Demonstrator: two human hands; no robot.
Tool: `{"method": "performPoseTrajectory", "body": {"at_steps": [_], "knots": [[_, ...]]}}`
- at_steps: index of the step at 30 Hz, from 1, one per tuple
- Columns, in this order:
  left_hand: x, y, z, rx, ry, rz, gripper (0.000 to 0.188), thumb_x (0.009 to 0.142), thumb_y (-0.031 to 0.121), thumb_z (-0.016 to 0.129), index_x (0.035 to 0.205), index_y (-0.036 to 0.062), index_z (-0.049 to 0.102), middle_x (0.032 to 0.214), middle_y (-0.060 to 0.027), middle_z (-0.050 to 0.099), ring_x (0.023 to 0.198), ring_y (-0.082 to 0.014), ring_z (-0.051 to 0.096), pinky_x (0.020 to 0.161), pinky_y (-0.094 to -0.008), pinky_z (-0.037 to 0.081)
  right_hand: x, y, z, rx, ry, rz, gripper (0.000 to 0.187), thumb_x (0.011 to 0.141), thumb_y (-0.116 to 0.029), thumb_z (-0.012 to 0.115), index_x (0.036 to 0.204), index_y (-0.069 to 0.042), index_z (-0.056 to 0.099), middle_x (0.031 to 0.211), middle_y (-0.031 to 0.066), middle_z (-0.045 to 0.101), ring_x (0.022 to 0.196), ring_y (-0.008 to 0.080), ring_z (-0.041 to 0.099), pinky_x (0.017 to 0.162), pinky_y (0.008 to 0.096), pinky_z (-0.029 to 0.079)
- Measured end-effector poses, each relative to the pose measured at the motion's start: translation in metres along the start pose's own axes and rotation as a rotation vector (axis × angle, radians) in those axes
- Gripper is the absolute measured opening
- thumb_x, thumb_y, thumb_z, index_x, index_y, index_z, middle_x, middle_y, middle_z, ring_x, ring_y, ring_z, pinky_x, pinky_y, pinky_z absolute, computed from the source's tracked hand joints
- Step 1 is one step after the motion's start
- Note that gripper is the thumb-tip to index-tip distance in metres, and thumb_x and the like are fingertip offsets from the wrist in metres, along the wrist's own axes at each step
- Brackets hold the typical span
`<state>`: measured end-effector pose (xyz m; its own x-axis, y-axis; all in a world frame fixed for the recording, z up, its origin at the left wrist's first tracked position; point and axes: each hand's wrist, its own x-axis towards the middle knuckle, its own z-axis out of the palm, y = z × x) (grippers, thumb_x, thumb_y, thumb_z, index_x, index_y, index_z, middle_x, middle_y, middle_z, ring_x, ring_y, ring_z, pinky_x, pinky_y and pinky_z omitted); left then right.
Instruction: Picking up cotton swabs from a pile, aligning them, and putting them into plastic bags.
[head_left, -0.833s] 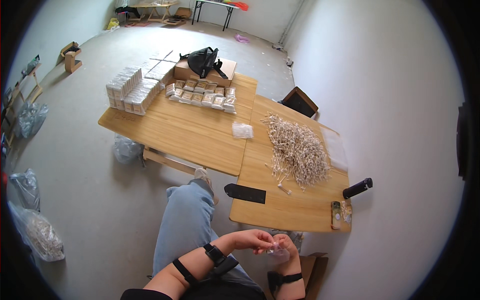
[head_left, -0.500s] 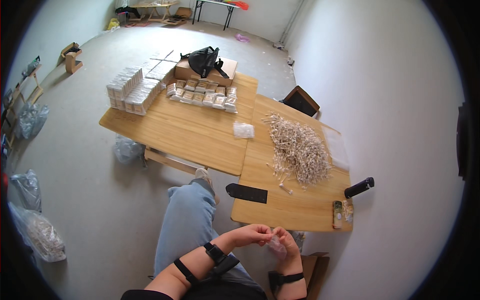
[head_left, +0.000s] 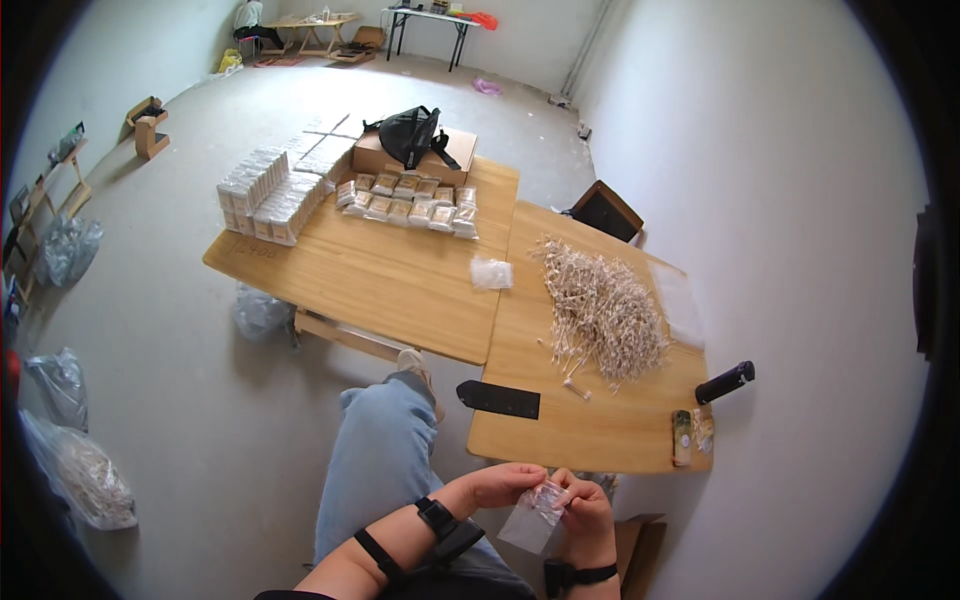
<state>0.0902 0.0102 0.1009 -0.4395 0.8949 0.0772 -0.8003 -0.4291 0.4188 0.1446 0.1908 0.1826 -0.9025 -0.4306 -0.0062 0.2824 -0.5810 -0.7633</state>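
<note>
Just past the near edge of the table, over my lap, I hold a small clear plastic bag (head_left: pixel 531 524) with both hands. My left hand (head_left: pixel 507 484) pinches its top edge, fingers closed. On the other side my right hand (head_left: pixel 588 505) grips the bag's upper corner. It hangs flat and looks unfilled. Beyond my hands, a large loose heap of cotton swabs (head_left: pixel 605 312) covers the right part of the table. A small bundle of swabs (head_left: pixel 576 389) lies apart at its near side. A stack of clear bags (head_left: pixel 491 273) rests left of the heap.
On the wooden table (head_left: pixel 400 300) stand filled packets (head_left: pixel 420 212), stacked white packs (head_left: pixel 265 200) and a cardboard box (head_left: pixel 460 150) under a black bag (head_left: pixel 408 135). Nearer are a black flat strip (head_left: pixel 500 400), a phone (head_left: pixel 682 437) and a black cylinder (head_left: pixel 725 382). Plastic sacks (head_left: pixel 90 475) sit on the floor.
The bag, bunched up by my right hand before, now hangs spread out flat between both hands. My right hand has moved slightly right and down. The view has shifted a little.
</note>
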Motion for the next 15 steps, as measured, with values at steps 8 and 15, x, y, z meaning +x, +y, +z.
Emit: {"method": "performPoseTrajectory", "body": {"at_steps": [8,15], "knots": [[-0.003,0.000,0.007,-0.098,-0.130,-0.136,0.026,0.099,0.029,0.060,0.107,0.0046,0.060,0.095,0.0012,0.064,0.085,-0.0073,0.060,0.076,-0.0236,0.049,0.002,-0.021,0.027,-0.337,0.014,-0.070,0.021,0.081,-0.014,0.076,0.093,0.004,0.075,0.098,0.0087,0.057,0.090,0.0176,0.055,0.076,0.0265,0.043],[-0.004,0.002,0.016,-0.095,-0.130,-0.056,0.025,0.096,0.030,0.063,0.101,0.0057,0.058,0.089,0.0014,0.062,0.078,-0.0071,0.059,0.068,-0.0212,0.047,-0.005,-0.029,0.021,-0.345,-0.016,0.078,0.023,0.083,-0.013,0.075,0.098,0.005,0.073,0.089,0.0115,0.064,0.073,0.0163,0.059,0.064,0.0250,0.044]]}}
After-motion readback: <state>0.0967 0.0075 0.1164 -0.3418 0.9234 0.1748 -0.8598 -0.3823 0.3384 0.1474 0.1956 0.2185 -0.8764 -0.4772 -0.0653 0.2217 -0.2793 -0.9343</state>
